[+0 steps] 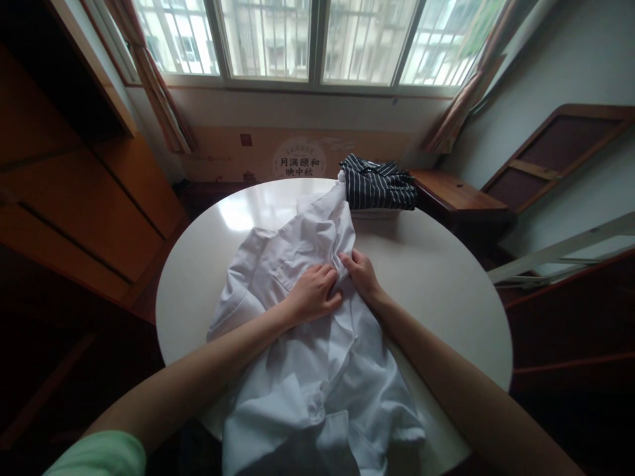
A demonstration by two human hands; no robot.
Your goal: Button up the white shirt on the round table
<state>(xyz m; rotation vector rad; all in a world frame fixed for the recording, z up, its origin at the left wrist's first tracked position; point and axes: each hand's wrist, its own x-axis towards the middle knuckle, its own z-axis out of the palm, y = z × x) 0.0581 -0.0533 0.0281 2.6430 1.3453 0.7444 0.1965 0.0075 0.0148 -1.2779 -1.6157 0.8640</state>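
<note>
- While both hands are at its front, the white garment (297,258) lies loosely spread on the white table (446,297), reaching from the far edge to the near edge; collar end not identified.
- Step in hand, as judged: working the cloth along the front opening, about mid-length. A next move there would call for a steady hold on one side of the opening and light fingertip work on the other, without dragging the loose folds.
- Left hand (315,291): on the cloth, fingers bent together, thumb apart from them. Fingertips partly hidden in folds; cannot tell whether they clamp anything.
- Right hand (361,271): just beside the left; thumb and forefinger appear clamped on a fold of the same garment.
- Striped garment (380,185): dark with pale stripes, bunched at the far edge, right of its middle, next to the white garment's far end. Pale layer beneath it, not identified.
- Beyond the table: window (268,39), curtains (159,92) to either side.
- Count: white garment 1, striped garment 1, table 1, hands 2, curtains 2.
</note>
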